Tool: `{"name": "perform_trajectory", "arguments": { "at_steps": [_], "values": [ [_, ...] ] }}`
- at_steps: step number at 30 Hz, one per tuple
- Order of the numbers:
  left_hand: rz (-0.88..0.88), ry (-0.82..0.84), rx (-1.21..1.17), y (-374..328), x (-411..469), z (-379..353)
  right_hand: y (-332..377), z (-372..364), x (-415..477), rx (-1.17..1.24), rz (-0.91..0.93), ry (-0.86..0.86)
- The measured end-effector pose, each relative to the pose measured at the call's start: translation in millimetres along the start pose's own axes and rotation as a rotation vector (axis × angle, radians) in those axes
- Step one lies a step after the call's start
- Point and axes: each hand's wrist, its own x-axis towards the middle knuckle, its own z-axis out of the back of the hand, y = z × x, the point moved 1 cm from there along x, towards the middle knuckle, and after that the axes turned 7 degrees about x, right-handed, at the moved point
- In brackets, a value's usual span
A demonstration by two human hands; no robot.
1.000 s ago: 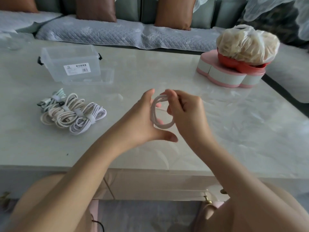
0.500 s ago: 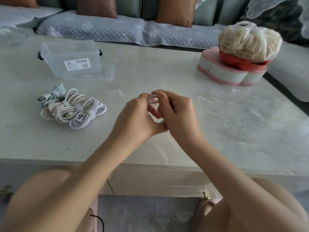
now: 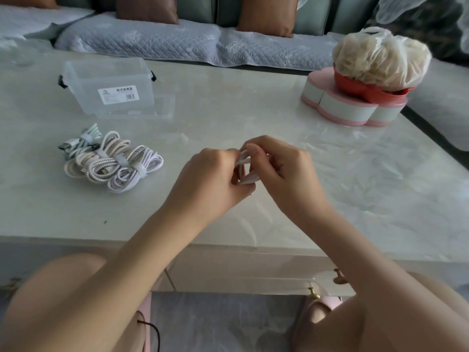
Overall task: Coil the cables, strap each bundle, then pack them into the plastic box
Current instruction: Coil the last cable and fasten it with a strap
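Observation:
A small white coiled cable (image 3: 245,168) is pinched between my left hand (image 3: 215,179) and my right hand (image 3: 284,171), held just above the middle of the pale marble table (image 3: 253,118). Most of the coil is hidden by my fingers. A pile of several strapped cable bundles (image 3: 111,160) lies on the table to the left. Beyond that pile stands the clear plastic box (image 3: 109,85), open, with a white label on its side. Its clear lid (image 3: 152,107) lies flat beside it.
A pink and white container (image 3: 350,105) carrying a red bowl and a plastic bag of pale food (image 3: 380,57) sits at the far right. A sofa with grey quilted cover (image 3: 157,44) and brown cushions runs behind the table. The table's front edge is near my knees.
My left hand has closed in from an open-fingered hold, and both hands now squeeze the coil into a tighter bundle. The view has shifted slightly; the pile and box have not moved.

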Motion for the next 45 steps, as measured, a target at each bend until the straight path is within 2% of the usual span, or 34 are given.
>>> {"name": "perform_trajectory", "arguments": {
  "at_steps": [4, 7, 10, 19, 24, 31, 35, 39, 41, 45],
  "values": [
    [-0.014, 0.014, -0.057, -6, -3, -5, -2, 8, -3, -0.112, 0.056, 0.045],
    [-0.045, -0.014, -0.015, -10, -4, -10, -1, 14, -5, -0.226, 0.125, 0.035],
    [-0.043, 0.033, 0.013, -13, -4, -16, 1, 16, -6, -0.260, 0.111, 0.043],
    [-0.027, 0.067, -0.064, -17, -2, -20, 3, 19, -4, -0.163, -0.043, 0.125],
    [0.016, 0.125, -0.153, -10, 1, -20, 3, 18, -3, -0.028, -0.113, 0.180],
    [0.037, 0.037, -0.283, -14, 0, -17, 0, 11, 1, 0.310, -0.246, -0.029],
    [0.225, 0.027, -0.480, -11, 2, -14, 0, 10, 5, 0.332, -0.206, -0.115],
    [0.358, 0.255, -0.813, -4, 5, -7, 3, 10, 6, 0.282, -0.147, -0.135],
    [0.453, 0.297, -0.992, 1, 5, -3, 2, 12, 9, 0.282, -0.138, -0.147],
    [0.555, 0.337, -1.031, 9, 2, 5, 4, 19, 12, 0.278, -0.078, -0.171]
  ]
}}
